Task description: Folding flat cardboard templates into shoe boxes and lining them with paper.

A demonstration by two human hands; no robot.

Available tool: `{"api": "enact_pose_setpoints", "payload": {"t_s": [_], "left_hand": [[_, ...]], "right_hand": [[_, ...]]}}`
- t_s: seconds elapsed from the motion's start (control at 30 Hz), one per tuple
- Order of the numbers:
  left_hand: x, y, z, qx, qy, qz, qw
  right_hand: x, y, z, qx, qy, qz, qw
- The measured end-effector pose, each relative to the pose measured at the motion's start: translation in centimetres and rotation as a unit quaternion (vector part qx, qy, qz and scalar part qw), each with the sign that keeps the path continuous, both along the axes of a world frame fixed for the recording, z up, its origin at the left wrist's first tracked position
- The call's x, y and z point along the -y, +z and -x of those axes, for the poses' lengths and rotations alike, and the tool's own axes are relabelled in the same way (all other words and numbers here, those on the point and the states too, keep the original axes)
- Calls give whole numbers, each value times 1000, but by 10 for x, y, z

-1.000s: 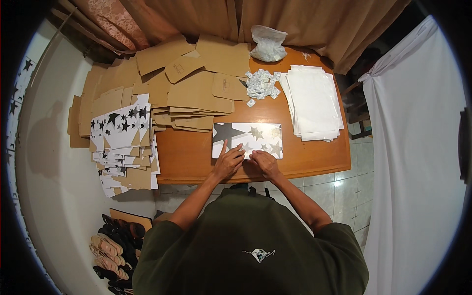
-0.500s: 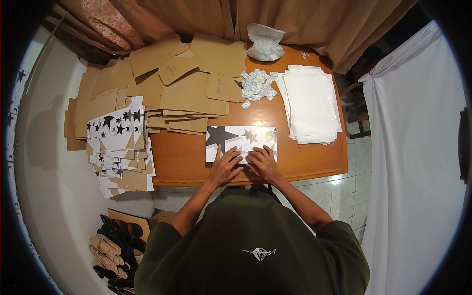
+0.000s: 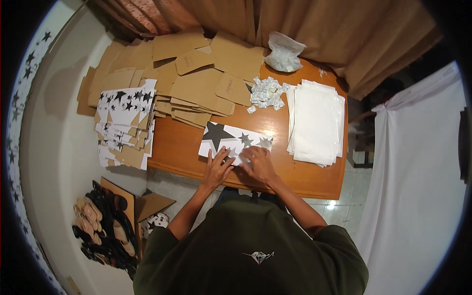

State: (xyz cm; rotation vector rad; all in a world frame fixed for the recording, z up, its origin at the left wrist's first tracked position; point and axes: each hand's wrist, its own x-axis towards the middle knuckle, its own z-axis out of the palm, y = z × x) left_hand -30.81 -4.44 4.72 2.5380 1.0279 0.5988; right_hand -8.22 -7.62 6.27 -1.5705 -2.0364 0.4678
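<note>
A white cardboard box [image 3: 216, 136] with black and grey stars lies near the front edge of the wooden table. My left hand [image 3: 218, 169] rests on its near side, fingers spread over the top. Beside it, my right hand [image 3: 259, 164] is over the near right part of the box with its fingers bent but apart. Those fingertips are slightly blurred, so I cannot tell whether they touch the surface. Neither hand grips anything.
Flat brown cardboard pieces [image 3: 196, 88] cover the table's far left, with star-printed pieces [image 3: 125, 115] stacked nearer. Small white packets [image 3: 267, 93] lie by a clear plastic bag [image 3: 284, 51]. White sheets [image 3: 317, 123] are piled at right. Shoes [image 3: 108, 226] stand on the floor at left.
The whole view has turned, so the table and box appear tilted. My right hand has shifted left along the box, its fingers more bent. My left hand stays on the near side.
</note>
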Motion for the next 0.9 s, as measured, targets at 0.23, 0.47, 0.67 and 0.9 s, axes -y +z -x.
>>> {"api": "enact_pose_setpoints", "payload": {"t_s": [0.23, 0.47, 0.67, 0.9], "left_hand": [[86, -14, -79, 229, 359, 177, 887], [132, -55, -156, 340, 432, 246, 798], [137, 9, -172, 388, 499, 91, 769], [153, 53, -134, 378, 518, 30, 767]], "right_hand": [[-46, -44, -107, -191, -76, 126, 971], [-44, -37, -117, -257, 54, 227, 938], [-35, -7, -120, -206, 177, 192, 943], [-12, 48, -71, -238, 281, 62, 928]]}}
